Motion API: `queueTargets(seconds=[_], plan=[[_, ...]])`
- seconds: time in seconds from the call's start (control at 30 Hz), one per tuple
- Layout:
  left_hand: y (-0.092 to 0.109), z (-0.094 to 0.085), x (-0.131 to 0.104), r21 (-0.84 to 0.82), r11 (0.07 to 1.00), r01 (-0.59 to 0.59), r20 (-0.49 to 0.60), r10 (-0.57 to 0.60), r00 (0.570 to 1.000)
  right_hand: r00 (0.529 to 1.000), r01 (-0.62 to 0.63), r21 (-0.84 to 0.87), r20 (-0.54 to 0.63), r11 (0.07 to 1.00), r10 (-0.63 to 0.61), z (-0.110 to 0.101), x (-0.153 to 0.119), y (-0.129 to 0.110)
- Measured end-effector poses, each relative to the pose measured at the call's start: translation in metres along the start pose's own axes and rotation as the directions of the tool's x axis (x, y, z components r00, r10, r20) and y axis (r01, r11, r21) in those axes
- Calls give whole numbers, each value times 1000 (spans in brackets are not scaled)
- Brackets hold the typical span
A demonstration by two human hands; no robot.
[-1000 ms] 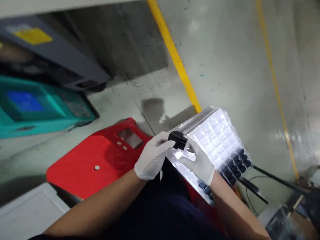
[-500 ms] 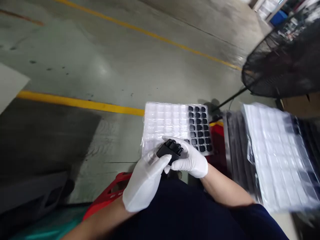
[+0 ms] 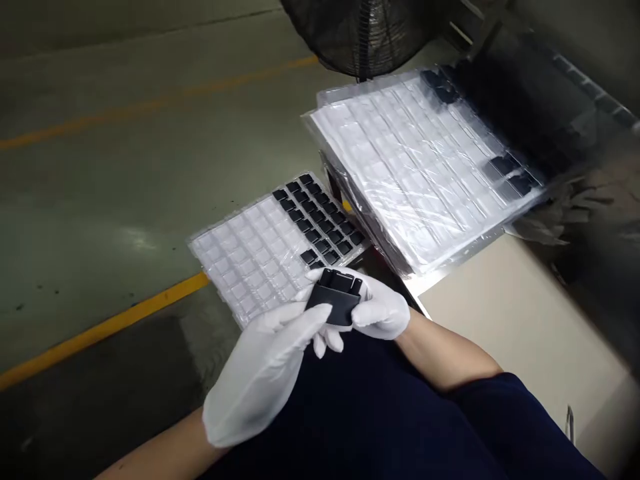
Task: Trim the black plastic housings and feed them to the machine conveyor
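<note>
Both my hands wear white gloves and grip one small black plastic housing [image 3: 337, 298] in front of my body. My left hand [image 3: 280, 340] has its thumb on the near face, its fingers partly hidden behind. My right hand [image 3: 380, 307] is closed on the right side, thumb at the lower right corner. The upper edge of the housing shows recesses and a raised tab at each side. Just beyond my hands lies a white compartment tray [image 3: 245, 250], with several rows of black parts [image 3: 320, 213] in its right portion.
To the right, a stack of larger film-wrapped white trays [image 3: 410, 173] rests at the edge of a pale tabletop [image 3: 480, 313], with dark parts at its far side. A black fan [image 3: 365, 33] stands behind. Yellow lines [image 3: 165, 293] cross the floor on the left. A metal tool [image 3: 570, 423] lies at lower right.
My view has swung to the right, bringing the tray stack and tabletop further in. The housing has been turned between my hands so that its broad face now shows; both hands keep hold.
</note>
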State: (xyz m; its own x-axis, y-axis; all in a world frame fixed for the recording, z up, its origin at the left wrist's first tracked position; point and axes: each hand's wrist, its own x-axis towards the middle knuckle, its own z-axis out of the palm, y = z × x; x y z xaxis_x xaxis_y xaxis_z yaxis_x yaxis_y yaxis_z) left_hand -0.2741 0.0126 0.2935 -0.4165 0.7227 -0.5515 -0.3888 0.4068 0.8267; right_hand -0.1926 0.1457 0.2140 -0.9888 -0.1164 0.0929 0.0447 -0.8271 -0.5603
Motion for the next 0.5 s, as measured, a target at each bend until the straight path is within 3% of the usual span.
queueTargets(seconds=[0.27, 0.5], plan=[[-16, 51, -1, 38, 999, 30, 109, -34, 993, 991, 134, 107, -15, 985, -134, -5, -64, -4], [-16, 75, -12, 87, 995, 38, 150, -51, 987, 976, 191, 133, 81, 972, -203, -7, -92, -3]])
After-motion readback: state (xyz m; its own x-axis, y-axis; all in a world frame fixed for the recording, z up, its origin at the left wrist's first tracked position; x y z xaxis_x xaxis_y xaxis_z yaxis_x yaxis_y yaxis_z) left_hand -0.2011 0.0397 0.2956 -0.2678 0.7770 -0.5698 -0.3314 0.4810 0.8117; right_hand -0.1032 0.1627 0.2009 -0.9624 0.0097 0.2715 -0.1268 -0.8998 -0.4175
